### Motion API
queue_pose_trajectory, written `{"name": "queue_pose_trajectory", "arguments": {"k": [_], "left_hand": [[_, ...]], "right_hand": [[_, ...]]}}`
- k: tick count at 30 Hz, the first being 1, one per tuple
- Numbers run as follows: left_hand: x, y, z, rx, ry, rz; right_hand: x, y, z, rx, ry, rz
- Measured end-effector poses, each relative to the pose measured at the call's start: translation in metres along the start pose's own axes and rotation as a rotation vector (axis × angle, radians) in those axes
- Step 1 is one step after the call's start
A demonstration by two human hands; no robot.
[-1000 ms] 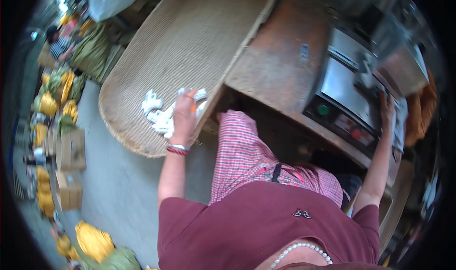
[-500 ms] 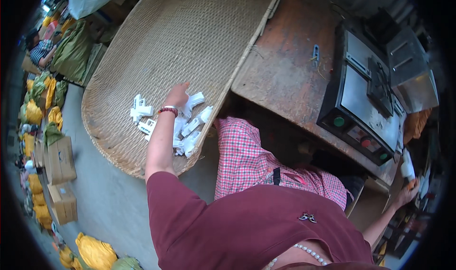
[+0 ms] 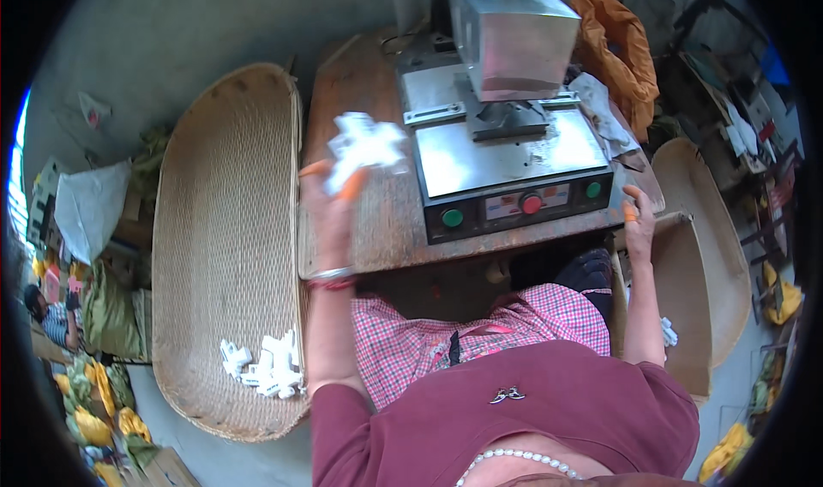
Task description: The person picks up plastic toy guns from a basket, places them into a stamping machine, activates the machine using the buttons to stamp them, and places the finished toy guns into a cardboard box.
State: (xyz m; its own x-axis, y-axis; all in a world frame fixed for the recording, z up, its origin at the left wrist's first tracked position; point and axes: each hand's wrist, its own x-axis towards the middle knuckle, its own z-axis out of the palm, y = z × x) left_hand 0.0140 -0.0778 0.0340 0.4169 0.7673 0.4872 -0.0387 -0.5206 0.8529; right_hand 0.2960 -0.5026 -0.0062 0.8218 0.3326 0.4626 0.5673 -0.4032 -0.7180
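My left hand (image 3: 330,206), with orange caps on its fingertips, is raised over the wooden table (image 3: 360,84) and grips a bunch of white pieces (image 3: 364,144). It hovers just left of the metal press machine (image 3: 501,135). My right hand (image 3: 639,221), also orange-tipped, rests by the table's right front corner below the machine's control panel; it looks empty with fingers apart. More white pieces (image 3: 264,367) lie in the near end of the woven basket tray (image 3: 227,213) at my left.
A second shallow tray (image 3: 716,255) sits at my right, with a small white piece (image 3: 667,331) by my right forearm. An orange cloth (image 3: 615,45) lies behind the machine. Sacks and yellow bundles (image 3: 94,401) crowd the floor at left, where another person (image 3: 51,315) sits.
My left hand left the basket with a handful of white pieces and rose over the table. My right hand came up from low at my right side to the table's corner. The view swung toward the machine.
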Motion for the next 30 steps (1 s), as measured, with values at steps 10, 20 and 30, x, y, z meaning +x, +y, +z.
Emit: {"name": "queue_pose_trajectory", "arguments": {"k": [10, 20, 30], "left_hand": [[0.023, 0.041, 0.249, 0.655, -0.077, 0.238], [-0.004, 0.037, 0.197, 0.407, -0.193, 0.359], [-0.067, -0.017, 0.052, 0.411, -0.292, 0.526]], "right_hand": [[-0.029, 0.029, 0.015, 0.216, -0.025, 0.142], [0.033, 0.058, 0.047, 0.169, -0.290, 0.087], [0.055, 0.134, 0.049, 0.037, -0.419, 0.081]]}}
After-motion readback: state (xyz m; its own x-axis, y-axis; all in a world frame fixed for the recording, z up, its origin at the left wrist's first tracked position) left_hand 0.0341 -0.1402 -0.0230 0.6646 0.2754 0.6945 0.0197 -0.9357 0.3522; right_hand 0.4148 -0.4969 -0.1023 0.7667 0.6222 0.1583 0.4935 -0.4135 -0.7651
